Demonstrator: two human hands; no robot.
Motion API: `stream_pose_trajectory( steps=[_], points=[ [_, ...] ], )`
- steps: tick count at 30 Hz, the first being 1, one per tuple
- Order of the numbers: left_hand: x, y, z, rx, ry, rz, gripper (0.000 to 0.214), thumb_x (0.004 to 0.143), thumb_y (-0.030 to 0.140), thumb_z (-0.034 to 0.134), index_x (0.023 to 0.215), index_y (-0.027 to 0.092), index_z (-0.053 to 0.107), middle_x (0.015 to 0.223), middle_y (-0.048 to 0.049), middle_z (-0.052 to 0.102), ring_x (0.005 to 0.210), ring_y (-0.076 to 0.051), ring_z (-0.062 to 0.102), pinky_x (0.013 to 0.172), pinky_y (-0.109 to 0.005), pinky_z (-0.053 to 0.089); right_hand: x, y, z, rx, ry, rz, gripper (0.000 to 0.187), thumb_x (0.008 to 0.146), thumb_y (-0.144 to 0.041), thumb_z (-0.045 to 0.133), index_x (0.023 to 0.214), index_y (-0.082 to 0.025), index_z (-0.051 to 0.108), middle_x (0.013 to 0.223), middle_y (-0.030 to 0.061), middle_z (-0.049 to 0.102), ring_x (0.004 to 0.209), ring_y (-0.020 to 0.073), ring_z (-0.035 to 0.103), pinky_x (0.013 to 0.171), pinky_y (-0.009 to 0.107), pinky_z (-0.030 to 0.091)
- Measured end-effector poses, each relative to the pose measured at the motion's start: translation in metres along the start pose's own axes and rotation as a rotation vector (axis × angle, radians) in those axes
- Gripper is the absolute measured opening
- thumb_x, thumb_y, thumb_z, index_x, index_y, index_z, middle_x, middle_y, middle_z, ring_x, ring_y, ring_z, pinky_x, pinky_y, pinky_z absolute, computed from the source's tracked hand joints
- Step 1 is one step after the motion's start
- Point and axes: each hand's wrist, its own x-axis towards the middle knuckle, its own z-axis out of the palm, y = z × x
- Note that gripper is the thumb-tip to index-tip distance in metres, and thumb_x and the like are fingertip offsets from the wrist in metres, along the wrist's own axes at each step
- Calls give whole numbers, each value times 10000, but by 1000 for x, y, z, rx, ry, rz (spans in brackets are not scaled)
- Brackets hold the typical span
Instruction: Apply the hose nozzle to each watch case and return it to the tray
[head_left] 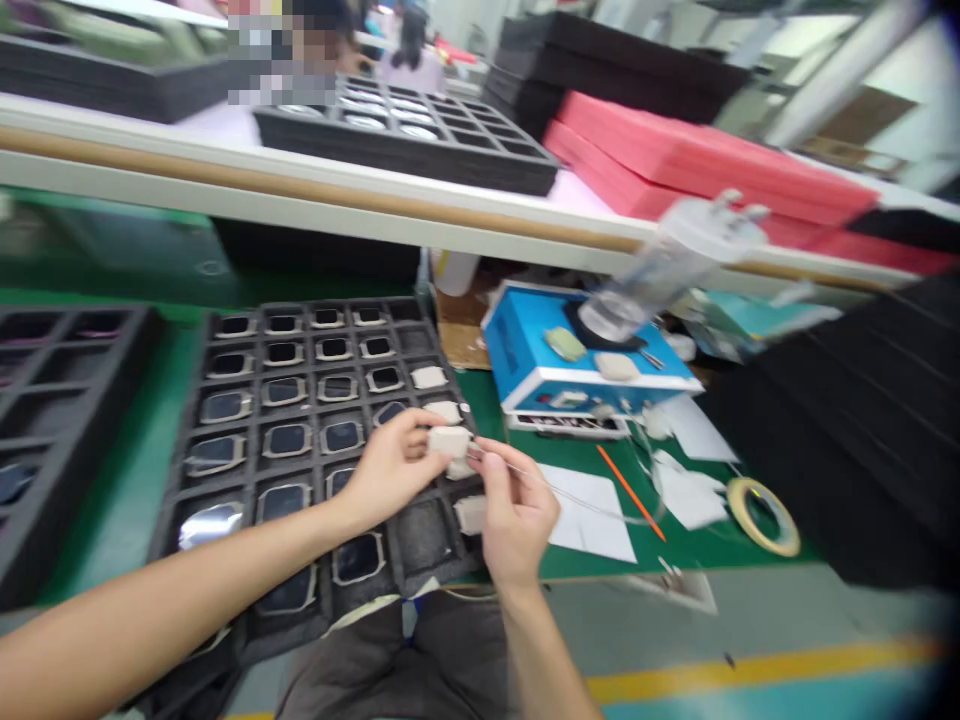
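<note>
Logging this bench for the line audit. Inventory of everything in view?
Foam tray: 1, black, under the hands, holding dark glass-faced parts.
Second foam tray: 1, black, left of the first.
Upper foam tray: 1, black, on the shelf.
Foam sheets: stack, red, on the shelf.
Box: 1, blue, on the mat.
Mat: 1, green, on the bench.
Tape roll: 1, yellowish, on the mat.
Stick: 1, orange, on the mat.
Pad: 1, white, between the hands.
Left hand: on the pad.
Right hand: beside the pad.

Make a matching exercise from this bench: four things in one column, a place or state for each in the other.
Things:
1. Left hand
2. Tape roll
3. Red foam
4. Orange stick

Places or states:
A. On the upper shelf
B. Lying on the green mat
C. Pinching a white pad
D. At the mat's right end

Pairs: 1-C, 2-D, 3-A, 4-B.
</note>
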Motion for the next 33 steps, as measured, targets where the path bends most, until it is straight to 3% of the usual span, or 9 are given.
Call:
stream_pose_trajectory(
  steps=[3, 8, 16, 18, 24, 29, 33],
  points=[
    [-7, -11, 1, 115, -47, 87, 409, 803, 192, 690, 1209, 152, 658, 1137, -124, 800, 1003, -233, 781, 894, -332, 598, -10, -5, 0, 6, 43, 16, 269, 954, -411, 723, 1016, -157, 782, 993, 102, 824, 860, 218, 806, 806, 368, 687],
    [-13, -15, -7, 261, 4, 155, 380, 698, 106, 680, 1069, 160, 745, 1055, -85, 780, 1009, -277, 728, 961, -387, 560, -17, -10, 6, 86, 58, 25, 294, 920, -453, 761, 975, -169, 709, 939, 52, 782, 789, 184, 796, 756, 330, 672],
    [-18, -13, -10, 307, -25, 56, 409, 748, 148, 681, 1154, 190, 706, 1235, -93, 737, 1174, -299, 675, 1109, -435, 497, -17, -3, 8, 79, 104, 120, 461, 770, -559, 867, 922, -193, 632, 854, 17, 755, 689, 182, 774, 651, 317, 666],
    [-17, -14, -10, 291, -25, 1, 407, 793, 187, 670, 1200, 188, 680, 1189, -93, 748, 1123, -282, 694, 1075, -427, 522, -15, 0, 9, 62, 113, 147, 502, 727, -583, 887, 918, -189, 639, 793, 7, 743, 641, 182, 755, 621, 326, 664],
    [-14, -18, -11, 209, -78, -137, 430, 848, 270, 676, 1265, 176, 633, 729, 11, 688, 649, -203, 686, 755, -360, 599, -9, 7, 9, 48, 96, 222, 583, 642, -639, 926, 918, -185, 685, 710, -6, 728, 578, 172, 723, 566, 293, 646],
    [-15, -15, -12, 203, -66, -119, 308, 816, 383, 764, 1053, 205, 679, 680, 41, 630, 668, -178, 640, 766, -320, 559, -9, 3, 10, 50, 77, 243, 602, 647, -678, 908, 888, -161, 717, 787, 26, 758, 624, 171, 731, 596, 303, 654],
    [-15, -8, -12, 193, -92, -101, 263, 855, 432, 718, 938, 199, 630, 689, 43, 624, 597, -137, 577, 661, -275, 503, -9, -2, 13, 59, 108, 229, 561, 709, -658, 874, 909, -152, 738, 923, 54, 773, 706, 179, 758, 671, 325, 667]
  ],
)
